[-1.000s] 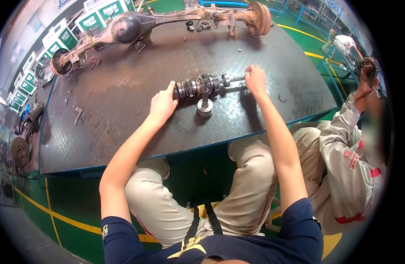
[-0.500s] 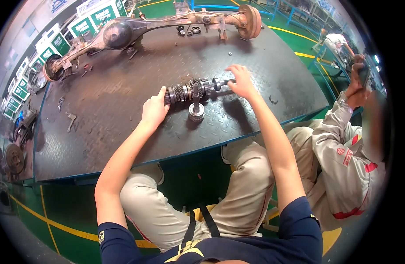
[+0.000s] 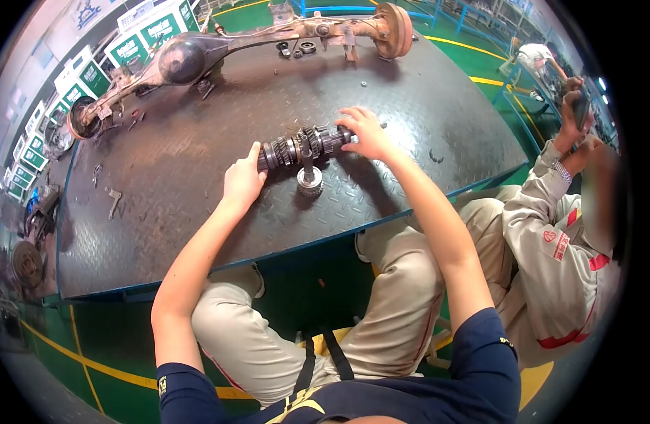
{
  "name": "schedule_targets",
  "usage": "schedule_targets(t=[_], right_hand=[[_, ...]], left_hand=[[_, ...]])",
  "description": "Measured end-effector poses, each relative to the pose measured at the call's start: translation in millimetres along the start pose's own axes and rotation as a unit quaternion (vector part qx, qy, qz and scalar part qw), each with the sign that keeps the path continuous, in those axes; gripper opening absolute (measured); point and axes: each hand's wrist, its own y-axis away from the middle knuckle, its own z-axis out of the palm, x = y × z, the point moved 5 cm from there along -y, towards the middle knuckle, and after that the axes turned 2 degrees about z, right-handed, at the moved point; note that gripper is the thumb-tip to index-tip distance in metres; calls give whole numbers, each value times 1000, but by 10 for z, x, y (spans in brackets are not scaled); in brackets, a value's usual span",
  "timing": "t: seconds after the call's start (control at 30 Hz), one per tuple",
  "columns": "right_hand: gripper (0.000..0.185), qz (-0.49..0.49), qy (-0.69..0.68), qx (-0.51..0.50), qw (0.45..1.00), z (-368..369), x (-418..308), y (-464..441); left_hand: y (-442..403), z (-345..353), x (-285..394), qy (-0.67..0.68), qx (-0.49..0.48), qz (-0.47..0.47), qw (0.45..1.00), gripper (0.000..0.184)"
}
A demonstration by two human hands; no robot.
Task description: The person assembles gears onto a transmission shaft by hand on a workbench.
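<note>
A dark metal gear shaft (image 3: 287,150), stacked with toothed gears, lies across the steel table, its right end slightly farther from me. My left hand (image 3: 243,177) is closed around its left end, thumb along the end gear. Toward the right end, my right hand (image 3: 367,134) curls over a dark ring-shaped part (image 3: 344,133) on the shaft. The thin tip of the shaft sticks out beyond that hand. Just in front of the gears stands a smaller part with a round gear base (image 3: 310,185) and an upright stem. My right fingers partly hide the ring.
A rusty vehicle axle (image 3: 268,37) spans the back of the table (image 3: 155,240). Small bearings (image 3: 308,47) and a nut (image 3: 364,84) lie near it. At the left is a metal lever-like piece (image 3: 114,202). A co-worker (image 3: 551,240) sits close on my right, holding a phone-like object.
My right hand has moved left along the shaft, from its thin end onto the ring, and the fingers have closed over it. My left hand keeps its hold. The view has shifted slightly.
</note>
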Motion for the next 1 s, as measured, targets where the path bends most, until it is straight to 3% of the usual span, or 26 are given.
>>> schedule_targets(t=[0.2,0.33,0.57,0.63,0.7,0.77,0.9,1.0], right_hand=[[91,132,-10,16,991,-374,538,245],[87,154,32,-40,987,-297,711,297],[73,147,-13,-35,988,-206,788,279],[72,147,40,-49,987,-255,619,232],[81,104,43,-81,990,-364,414,143],[93,62,-60,-11,996,-495,271,82],[99,45,-52,-53,996,-379,222,76],[92,44,-34,-63,996,-205,160,94]], left_hand=[[-10,13,-25,23,-5,-15,1000,72],[2,-2,-7,5,6,2,1000,73],[-6,7,-24,25,1,-9,1000,72],[-9,13,-18,20,-4,-12,1000,71],[-19,20,-23,18,-3,-10,1000,71],[-26,31,-25,16,-4,-9,1000,71],[-20,43,-28,9,1,-6,1000,70],[-30,32,-26,12,-1,-7,1000,70]])
